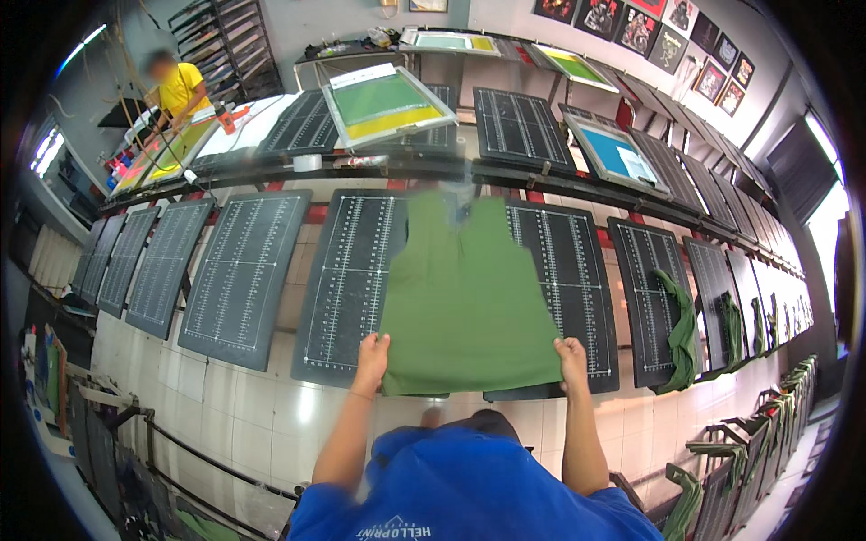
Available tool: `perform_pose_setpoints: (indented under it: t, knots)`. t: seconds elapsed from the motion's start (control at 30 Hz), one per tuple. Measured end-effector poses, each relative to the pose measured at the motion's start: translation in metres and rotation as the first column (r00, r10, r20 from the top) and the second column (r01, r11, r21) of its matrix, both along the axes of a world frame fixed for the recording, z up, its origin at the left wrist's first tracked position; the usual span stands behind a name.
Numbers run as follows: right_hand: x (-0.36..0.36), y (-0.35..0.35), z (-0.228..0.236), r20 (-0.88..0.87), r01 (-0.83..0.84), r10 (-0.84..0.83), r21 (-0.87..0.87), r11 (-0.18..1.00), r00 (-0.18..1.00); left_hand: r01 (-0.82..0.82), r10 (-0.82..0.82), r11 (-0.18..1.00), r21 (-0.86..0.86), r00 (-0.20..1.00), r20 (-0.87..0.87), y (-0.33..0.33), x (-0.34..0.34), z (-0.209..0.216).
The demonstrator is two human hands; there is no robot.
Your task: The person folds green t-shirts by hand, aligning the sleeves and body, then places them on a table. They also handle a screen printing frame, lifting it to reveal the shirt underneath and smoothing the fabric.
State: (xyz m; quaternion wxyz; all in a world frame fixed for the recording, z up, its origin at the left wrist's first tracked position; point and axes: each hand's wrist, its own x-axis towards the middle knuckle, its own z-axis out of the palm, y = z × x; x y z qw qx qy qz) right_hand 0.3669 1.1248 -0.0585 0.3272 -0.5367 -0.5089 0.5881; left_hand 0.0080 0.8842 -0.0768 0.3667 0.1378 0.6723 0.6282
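Observation:
A green cut shirt panel (469, 316) hangs stretched out in front of me, with its straight hem toward me and its narrower, notched end pointing away. My left hand (372, 357) is closed on the left hem corner, thumb on top. The right hem corner is pinched in my right hand (573, 361). Beneath the cloth are two dark printing boards with white ruled lines, a left board (341, 288) and a right board (577, 270). The panel covers the gap between them and much of their inner halves.
More ruled boards (242, 279) line up at left. At right, green cloth (678, 334) drapes over a board. Beyond a dark rail lie a framed printing screen (388, 106) and a blue screen (618, 153). A person in yellow (183, 90) works at far left.

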Motion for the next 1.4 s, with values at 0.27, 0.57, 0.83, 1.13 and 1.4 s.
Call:
perform_pose_setpoints:
  t: [0.27,0.57,0.83,1.13,1.4]
  knots:
    - [0.044,-0.059,-0.047,0.032,0.002,0.0,-0.053,0.999,0.999,-0.007,-0.009,0.989,-0.146,0.994,-0.11,-0.059,0.036,-0.043]
    - [0.075,-0.091,-0.027,0.399,-0.097,0.187,-0.234,0.967,0.898,0.074,-0.103,0.967,-0.243,0.989,-0.108,-0.099,0.073,-0.031]
    - [-0.009,-0.08,0.035,0.543,-0.579,0.466,0.047,0.814,0.698,0.065,-0.077,0.997,0.052,0.951,0.299,-0.062,0.098,0.038]
    - [-0.115,-0.101,0.067,0.105,-0.724,0.724,-0.044,0.688,0.682,0.136,-0.201,0.972,0.193,0.905,0.375,0.006,0.124,0.065]
    - [-0.106,-0.096,0.075,0.132,-0.726,0.731,-0.097,0.681,0.669,0.123,-0.166,0.982,0.141,0.92,0.355,0.006,0.139,0.067]
